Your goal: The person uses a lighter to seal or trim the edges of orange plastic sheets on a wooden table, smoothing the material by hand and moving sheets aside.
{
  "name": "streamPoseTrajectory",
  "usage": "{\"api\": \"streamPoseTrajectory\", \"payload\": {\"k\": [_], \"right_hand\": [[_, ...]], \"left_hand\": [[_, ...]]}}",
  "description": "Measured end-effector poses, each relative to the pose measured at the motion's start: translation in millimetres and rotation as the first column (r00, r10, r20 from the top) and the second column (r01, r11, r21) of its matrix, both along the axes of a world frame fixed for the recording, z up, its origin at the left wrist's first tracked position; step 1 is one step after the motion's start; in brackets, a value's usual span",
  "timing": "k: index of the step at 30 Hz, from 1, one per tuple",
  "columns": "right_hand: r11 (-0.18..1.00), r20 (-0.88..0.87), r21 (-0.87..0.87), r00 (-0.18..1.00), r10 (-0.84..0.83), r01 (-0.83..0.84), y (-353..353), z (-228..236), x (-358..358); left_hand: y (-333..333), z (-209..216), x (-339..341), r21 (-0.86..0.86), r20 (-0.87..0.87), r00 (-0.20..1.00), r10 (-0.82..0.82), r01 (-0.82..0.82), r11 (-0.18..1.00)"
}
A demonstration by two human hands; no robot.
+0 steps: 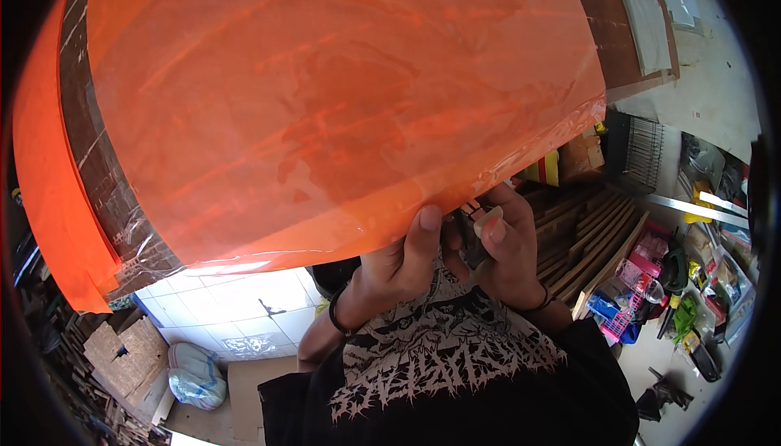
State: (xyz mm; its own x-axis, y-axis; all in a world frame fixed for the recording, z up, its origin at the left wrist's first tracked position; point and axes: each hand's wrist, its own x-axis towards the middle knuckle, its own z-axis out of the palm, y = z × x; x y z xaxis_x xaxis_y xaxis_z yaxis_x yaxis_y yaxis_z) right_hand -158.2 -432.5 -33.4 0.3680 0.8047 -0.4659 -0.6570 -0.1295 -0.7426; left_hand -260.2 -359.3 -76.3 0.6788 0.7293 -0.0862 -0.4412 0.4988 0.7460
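Note:
A large glossy orange sheet (350, 113) fills the upper part of the view, with a clear film wrinkled along its near edge. Brown taped strips (102, 153) run along its left side. At the near edge, my left hand (399, 263) is closed, its thumb lying on top of the sheet and its fingers underneath, mostly hidden. Just right of it, my right hand (511, 243) is closed in a pinch on a small pale piece (489, 220), close beneath the sheet's edge. What that piece is, I cannot make out.
Long wooden strips (590, 234) lie stacked to the right. Beyond them are a pink basket (625, 308) and scattered tools and packages. A white tiled surface (236, 308), a tied sack (197, 374) and a wood board (122, 356) sit at the lower left.

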Motion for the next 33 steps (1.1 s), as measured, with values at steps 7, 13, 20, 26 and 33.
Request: {"api": "streamPoseTrajectory", "payload": {"k": [7, 13, 20, 26, 33], "right_hand": [[0.998, 0.081, -0.069, 0.997, 0.013, -0.007, 2.4, -0.5, -2.1], [0.998, 0.069, -0.037, 0.997, -0.043, 0.046, 5.1, 1.2, -2.7], [0.999, 0.069, 0.010, 0.997, -0.035, 0.034, 4.8, -2.0, 0.1], [0.999, 0.104, 0.029, 0.994, -0.034, 0.031, 7.5, -1.6, -0.9], [1.000, 0.154, 0.022, 0.988, -0.001, -0.003, 8.1, -0.2, 3.2]], "left_hand": [[1.3, -4.9, -2.3, 0.064, -0.007, 1.000, -0.022, 0.022, 0.998], [1.7, -0.6, -1.9, 0.016, -0.022, 0.999, -0.034, 0.034, 0.999], [4.6, -0.5, -1.1, 0.104, -0.049, 0.997, -0.058, 0.063, 0.993], [4.6, -2.3, -4.5, 0.067, -0.077, 0.992, -0.101, 0.106, 0.992], [5.3, -3.7, -1.8, 0.123, -0.038, 0.995, -0.089, 0.093, 0.988]]}}
